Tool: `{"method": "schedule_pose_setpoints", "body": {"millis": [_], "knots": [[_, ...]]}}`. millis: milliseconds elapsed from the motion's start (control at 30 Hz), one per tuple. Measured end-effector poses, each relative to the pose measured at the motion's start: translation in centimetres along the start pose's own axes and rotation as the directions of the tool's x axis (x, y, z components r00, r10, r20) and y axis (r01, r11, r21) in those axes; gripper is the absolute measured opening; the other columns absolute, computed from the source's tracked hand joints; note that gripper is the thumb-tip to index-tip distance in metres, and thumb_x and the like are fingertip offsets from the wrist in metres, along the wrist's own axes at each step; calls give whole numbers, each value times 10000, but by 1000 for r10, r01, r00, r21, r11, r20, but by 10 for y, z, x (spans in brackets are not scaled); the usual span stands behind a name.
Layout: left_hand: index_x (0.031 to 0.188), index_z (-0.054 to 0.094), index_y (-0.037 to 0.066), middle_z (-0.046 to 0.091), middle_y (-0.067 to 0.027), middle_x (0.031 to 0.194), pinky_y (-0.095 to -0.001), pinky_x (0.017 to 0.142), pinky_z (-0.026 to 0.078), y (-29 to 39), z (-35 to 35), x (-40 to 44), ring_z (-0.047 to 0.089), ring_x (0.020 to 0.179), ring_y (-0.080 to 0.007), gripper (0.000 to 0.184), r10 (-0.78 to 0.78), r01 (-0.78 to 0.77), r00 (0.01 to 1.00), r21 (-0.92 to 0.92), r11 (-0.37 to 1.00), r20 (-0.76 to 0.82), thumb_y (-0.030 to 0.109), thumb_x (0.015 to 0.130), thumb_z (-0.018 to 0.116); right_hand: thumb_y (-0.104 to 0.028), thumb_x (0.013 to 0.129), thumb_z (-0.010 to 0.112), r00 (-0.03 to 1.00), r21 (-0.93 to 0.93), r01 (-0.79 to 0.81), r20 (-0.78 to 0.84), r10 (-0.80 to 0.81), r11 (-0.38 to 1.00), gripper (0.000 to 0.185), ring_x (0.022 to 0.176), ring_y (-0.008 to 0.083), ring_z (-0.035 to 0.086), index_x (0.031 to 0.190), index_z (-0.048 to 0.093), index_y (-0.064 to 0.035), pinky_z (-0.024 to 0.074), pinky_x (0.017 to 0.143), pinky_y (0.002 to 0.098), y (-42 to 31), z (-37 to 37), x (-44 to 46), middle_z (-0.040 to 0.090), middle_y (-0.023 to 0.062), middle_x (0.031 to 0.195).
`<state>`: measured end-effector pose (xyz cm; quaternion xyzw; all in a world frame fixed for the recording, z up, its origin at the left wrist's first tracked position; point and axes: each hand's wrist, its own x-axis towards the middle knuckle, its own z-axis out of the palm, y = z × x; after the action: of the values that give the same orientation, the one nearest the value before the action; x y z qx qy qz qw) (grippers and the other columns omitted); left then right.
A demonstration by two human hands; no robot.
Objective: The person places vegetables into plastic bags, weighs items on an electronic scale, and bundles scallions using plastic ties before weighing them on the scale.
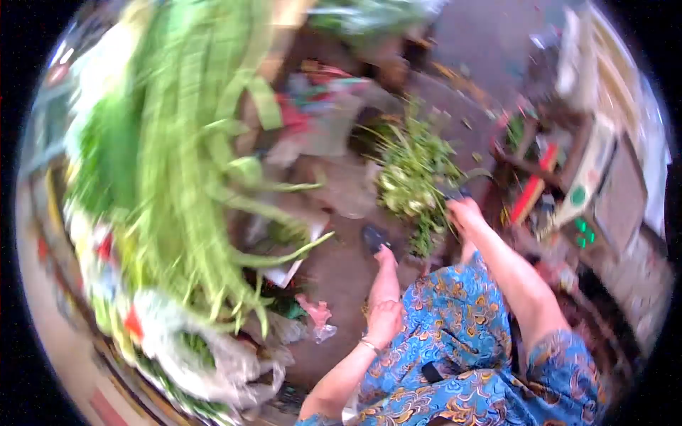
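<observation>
My left hand (386,323), with a bracelet at its wrist, rests near my knee. Its fingers look curled and together, with nothing visible in them. My right hand (465,213) reaches forward beside a bundle of leafy green stems (414,174) low on the ground. Its fingers are closed around a small dark object (452,192), too blurred to name. The leaves lie just beyond and to the left of this hand. My dark shoe (374,238) is on the floor below the bundle.
Long green beans (188,156) hang over the stall edge on the left. Below them sits a white plastic bag (202,348) with greens inside. At right stands a scale (582,231) with green lit digits, near a red-and-yellow box (534,186). Scraps litter the floor (323,355).
</observation>
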<state>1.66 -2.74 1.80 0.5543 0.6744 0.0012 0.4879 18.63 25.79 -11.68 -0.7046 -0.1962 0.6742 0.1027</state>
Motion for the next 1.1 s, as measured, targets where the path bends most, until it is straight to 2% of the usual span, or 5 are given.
{"method": "schedule_pose_setpoints", "body": {"millis": [200,500,733,867,1100], "knots": [[1119,606,59,637,-157,1048,-399,793,491,114,-106,-20,625,938,-308,273,-125,81,961,-182,980,-248,160,866,583,-251,865,575,868,-36,-356,356,345,934,164,454,107,389,762,559,-124,281,404,265,-61,-47,-159,499,-6,618],[1197,597,11,652,-77,1087,-309,871,483,232,-239,-29,607,984,-164,377,-189,-23,980,-977,210,-63,309,975,532,-202,961,549,600,-119,219,799,-37,968,204,682,71,534,1116,566,-71,430,569,217,-159,-14,-347,592,-16,809],[1044,612,-3,666,-68,961,-284,820,492,170,-303,-66,617,882,-140,221,-425,-462,736,-850,254,-527,187,936,583,-198,952,551,585,-331,641,794,-163,693,296,874,126,610,1173,587,-4,497,761,281,-168,21,-355,646,62,918],[1151,558,-41,635,-109,1089,-327,844,474,106,-370,-124,593,969,-196,330,-479,-116,390,-558,822,-787,162,901,627,-173,910,554,707,-442,575,693,-145,688,303,798,159,631,1142,600,17,510,744,295,-162,25,-366,666,87,935],[1214,521,-102,621,-188,1121,-356,923,433,-114,-392,-129,593,975,-286,466,-471,-121,217,-502,856,-855,-81,750,486,-223,857,577,773,-530,633,475,-421,564,328,781,175,652,1114,631,-27,528,727,342,-117,10,-359,679,113,916]]}}
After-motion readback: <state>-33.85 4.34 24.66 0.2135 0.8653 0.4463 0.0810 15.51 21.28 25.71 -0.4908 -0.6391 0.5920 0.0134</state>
